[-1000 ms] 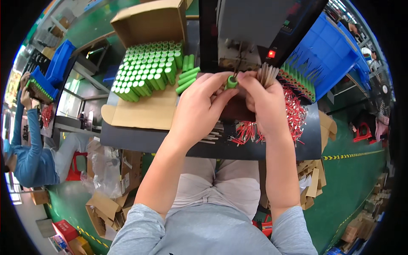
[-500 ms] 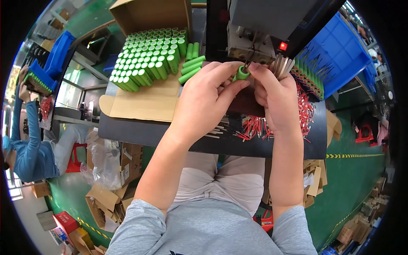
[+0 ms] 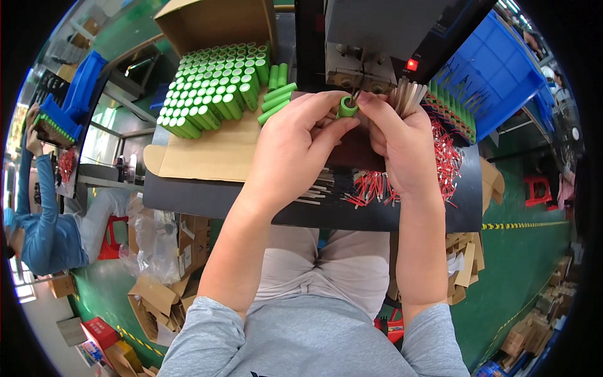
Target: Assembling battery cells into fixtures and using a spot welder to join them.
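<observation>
My left hand (image 3: 294, 139) is closed around a green cylindrical battery cell (image 3: 347, 108), its open-looking end tilted up toward me. The cell sits just under the thin tips (image 3: 355, 81) of a bench machine that resembles a spot welder (image 3: 370, 39). Close against the cell's right side, my right hand (image 3: 405, 141) is closed, with a bundle of flat metal strips (image 3: 408, 97) sticking up from between its fingers. Its thumb and forefinger pinch near the cell's end; what lies between them is too small to make out.
An open carton (image 3: 217, 154) with rows of green cells (image 3: 210, 88) stands left, several loose cells (image 3: 276, 100) beside it. Red-sleeved leads (image 3: 370, 187) and loose strips (image 3: 317, 188) lie near the black table's front edge (image 3: 301, 217). A blue bin (image 3: 502, 75) stands right; a co-worker (image 3: 50, 232) sits far left.
The whole view has shifted slightly, so the machine, carton and hands appear a little further left. Both hands keep their grips, the cell still near the machine's tips.
</observation>
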Demonstrator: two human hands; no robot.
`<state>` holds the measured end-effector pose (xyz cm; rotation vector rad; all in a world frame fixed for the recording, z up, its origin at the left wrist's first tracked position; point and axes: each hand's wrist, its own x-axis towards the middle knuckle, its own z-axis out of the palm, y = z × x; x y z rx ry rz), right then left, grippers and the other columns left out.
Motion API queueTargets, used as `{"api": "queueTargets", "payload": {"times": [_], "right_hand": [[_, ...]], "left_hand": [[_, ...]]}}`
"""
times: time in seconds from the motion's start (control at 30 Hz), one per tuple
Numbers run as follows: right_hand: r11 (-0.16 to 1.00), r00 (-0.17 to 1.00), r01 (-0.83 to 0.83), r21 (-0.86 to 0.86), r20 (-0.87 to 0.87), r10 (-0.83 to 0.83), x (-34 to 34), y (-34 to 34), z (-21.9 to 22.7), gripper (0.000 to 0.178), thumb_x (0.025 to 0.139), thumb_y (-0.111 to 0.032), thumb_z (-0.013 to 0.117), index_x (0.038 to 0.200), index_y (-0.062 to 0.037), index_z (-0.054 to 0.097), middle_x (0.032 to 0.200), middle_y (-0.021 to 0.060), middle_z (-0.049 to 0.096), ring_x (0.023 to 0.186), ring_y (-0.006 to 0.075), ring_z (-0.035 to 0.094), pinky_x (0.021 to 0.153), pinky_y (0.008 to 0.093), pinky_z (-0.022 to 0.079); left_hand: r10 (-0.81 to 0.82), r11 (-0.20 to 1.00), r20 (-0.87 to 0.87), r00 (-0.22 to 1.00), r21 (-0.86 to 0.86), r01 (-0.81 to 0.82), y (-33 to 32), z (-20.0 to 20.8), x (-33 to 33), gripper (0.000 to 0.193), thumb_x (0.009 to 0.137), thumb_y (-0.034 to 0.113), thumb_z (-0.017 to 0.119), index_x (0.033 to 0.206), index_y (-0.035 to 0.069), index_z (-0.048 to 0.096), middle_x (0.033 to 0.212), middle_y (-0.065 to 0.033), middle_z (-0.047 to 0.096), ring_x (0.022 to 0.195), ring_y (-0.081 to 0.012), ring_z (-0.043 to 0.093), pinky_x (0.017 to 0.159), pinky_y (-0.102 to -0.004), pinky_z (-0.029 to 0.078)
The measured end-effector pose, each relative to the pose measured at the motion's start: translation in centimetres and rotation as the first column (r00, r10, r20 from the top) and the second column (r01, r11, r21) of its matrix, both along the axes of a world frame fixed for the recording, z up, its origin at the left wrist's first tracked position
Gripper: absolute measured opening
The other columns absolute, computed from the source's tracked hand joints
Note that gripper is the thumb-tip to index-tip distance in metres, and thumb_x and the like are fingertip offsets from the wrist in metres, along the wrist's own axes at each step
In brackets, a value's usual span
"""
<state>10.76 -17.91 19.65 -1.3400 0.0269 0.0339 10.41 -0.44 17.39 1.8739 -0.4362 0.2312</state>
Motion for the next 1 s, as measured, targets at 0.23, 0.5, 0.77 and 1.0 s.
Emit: {"api": "queueTargets", "payload": {"times": [0.23,0.5,0.77,1.0], "right_hand": [[0.995,0.997,0.072,-0.074,0.008,-0.071,-0.9,0.0,0.5,0.02,0.102,-0.023,0.072,0.095,-0.0049,0.071,0.067,-0.0089,0.051,0.052,-0.0013,0.035,0.046,0.0208,0.022],[0.784,0.881,0.471,-0.404,0.261,-0.395,-6.1,-5.3,-4.6,0.023,0.104,-0.021,0.071,0.095,0.0,0.073,0.077,-0.0019,0.063,0.068,0.0059,0.055,0.059,0.0227,0.04],[0.32,0.928,0.372,-0.872,0.36,-0.097,-8.6,-5.8,-6.9,0.03,0.09,-0.021,0.08,0.116,-0.0082,0.073,0.1,0.0135,0.069,0.087,0.0334,0.071,0.075,0.0421,0.058],[0.322,0.894,0.447,-0.835,0.407,-0.186,-9.1,-6.4,-7.7,0.013,0.088,-0.017,0.078,0.099,-0.0122,0.073,0.094,0.0102,0.068,0.083,0.0338,0.071,0.071,0.0434,0.058]], "left_hand": [[-0.018,1.0,-0.042,0.999,-0.018,0.017,0.0,0.5,-0.2,0.028,0.098,0.001,0.069,0.125,0.0,0.07,0.098,-0.0053,0.07,0.082,-0.0116,0.069,0.075,-0.0269,0.057],[-0.065,0.997,-0.021,0.998,0.034,0.065,0.4,1.2,-1.1,0.028,0.097,0.008,0.073,0.124,0.002,0.071,0.097,-0.0044,0.066,0.082,-0.0142,0.06,0.077,-0.0275,0.05],[-0.061,0.997,-0.135,0.989,-0.055,0.054,2.1,2.0,-1.5,0.028,0.104,0.011,0.065,0.13,0.001,0.068,0.106,-0.0058,0.068,0.089,-0.0116,0.062,0.077,-0.0268,0.05],[-0.029,0.984,-0.322,0.946,-0.177,-0.03,2.2,4.2,-0.6,0.02,0.096,-0.003,0.073,0.115,-0.004,0.065,0.102,-0.0059,0.071,0.075,-0.0094,0.066,0.067,-0.0224,0.053]]}}
